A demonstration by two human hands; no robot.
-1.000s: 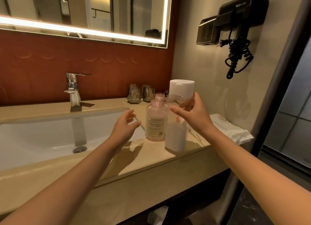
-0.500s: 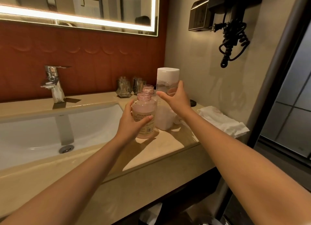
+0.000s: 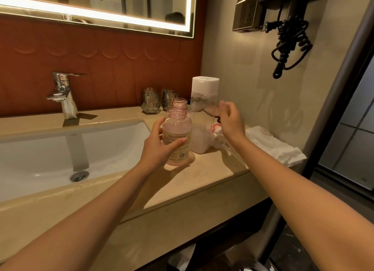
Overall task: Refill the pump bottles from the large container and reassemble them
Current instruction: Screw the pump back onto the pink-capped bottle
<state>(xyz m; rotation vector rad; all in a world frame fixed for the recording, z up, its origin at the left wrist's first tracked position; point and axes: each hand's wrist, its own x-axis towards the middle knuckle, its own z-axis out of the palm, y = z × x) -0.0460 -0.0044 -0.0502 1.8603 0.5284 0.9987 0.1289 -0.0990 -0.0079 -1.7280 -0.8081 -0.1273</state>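
My left hand (image 3: 156,147) grips a clear pink pump bottle (image 3: 178,137) with its threaded neck uncapped; the bottle stands on the beige counter (image 3: 202,175). A second uncapped pink bottle (image 3: 179,103) shows just behind it. To the right stands the large clear container (image 3: 204,100) with a white cap, holding whitish liquid low down. My right hand (image 3: 229,119) hovers beside that container with fingers relaxed, holding nothing. Pump heads (image 3: 217,134) with pink and clear parts lie on the counter under my right hand.
A white basin (image 3: 50,155) with a chrome faucet (image 3: 64,94) fills the left. Two glass tumblers (image 3: 150,102) stand by the red back wall. A folded white towel (image 3: 273,145) lies at the counter's right end. A hair dryer (image 3: 289,38) hangs on the wall.
My left hand reached for the front pink bottle and took hold of it. My right hand let go of the large container and now hovers open beside it.
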